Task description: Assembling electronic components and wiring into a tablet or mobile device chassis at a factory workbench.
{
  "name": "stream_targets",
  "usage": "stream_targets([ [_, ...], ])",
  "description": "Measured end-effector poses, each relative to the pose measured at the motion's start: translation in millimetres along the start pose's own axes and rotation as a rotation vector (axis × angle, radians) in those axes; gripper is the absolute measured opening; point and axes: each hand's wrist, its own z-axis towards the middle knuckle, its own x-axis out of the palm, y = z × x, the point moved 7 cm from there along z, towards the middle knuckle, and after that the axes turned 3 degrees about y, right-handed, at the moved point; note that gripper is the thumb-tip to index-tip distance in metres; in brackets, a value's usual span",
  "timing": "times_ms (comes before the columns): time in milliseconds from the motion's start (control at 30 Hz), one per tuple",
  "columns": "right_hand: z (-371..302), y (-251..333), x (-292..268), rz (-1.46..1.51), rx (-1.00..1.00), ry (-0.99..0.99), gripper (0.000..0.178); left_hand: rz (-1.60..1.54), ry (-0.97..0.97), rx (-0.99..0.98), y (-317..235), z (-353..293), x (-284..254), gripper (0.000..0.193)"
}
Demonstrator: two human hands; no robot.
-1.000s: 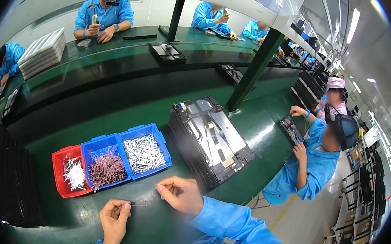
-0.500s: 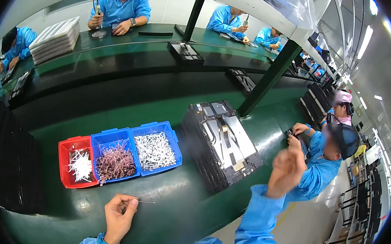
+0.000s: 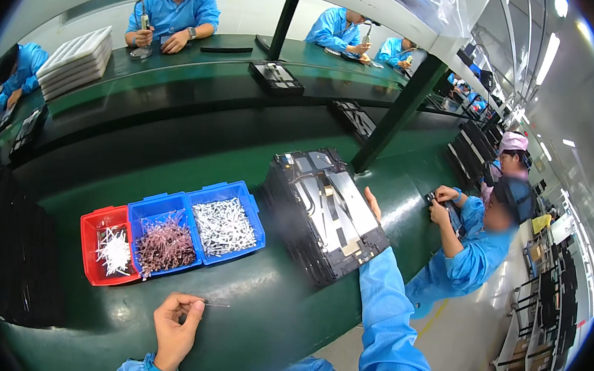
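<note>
My left hand (image 3: 175, 329), low in the picture left of centre, is closed in a pinch of thumb and forefinger. From the pinch a thin metal pin (image 3: 218, 305) points to the right, just over the green table (image 3: 243, 342). My right hand (image 3: 373, 204) is at the right side of a tall stack of flat black device housings (image 3: 329, 219) with silver and black parts on top. Its fingers are stretched out along the stack, while the rest of it is hidden behind the stack. I cannot tell whether it touches the housings.
A red bin (image 3: 89, 253) holds white sticks. Beside it, one blue bin (image 3: 143, 210) holds purplish-brown sticks and another blue bin (image 3: 256, 218) white ones. A black stack (image 3: 20, 247) stands left. A green post (image 3: 400, 110) rises behind. A co-worker (image 3: 455, 257) sits at right; others work across the table.
My right hand, raised and blurred before, has come down and left to the right side of the housing stack. The left hand keeps its pinch on the pin. The view has shifted slightly.
</note>
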Motion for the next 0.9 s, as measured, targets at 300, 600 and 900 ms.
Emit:
stream_targets([
  [300,-11,-9,31,0.13,0.021,0.023,0.049,0.049,0.001,0.0,2,0,4,0.008],
  [600,-2,-9,26,-0.514,-0.132,-0.048,0.036,0.115,-0.016,0.036,-4,-2,6,0.008],
  [900,-4,-18,43,-0.045,0.053,-0.014,0.057,0.11,-0.038,0.039,-5,-4,6,0.007],
])
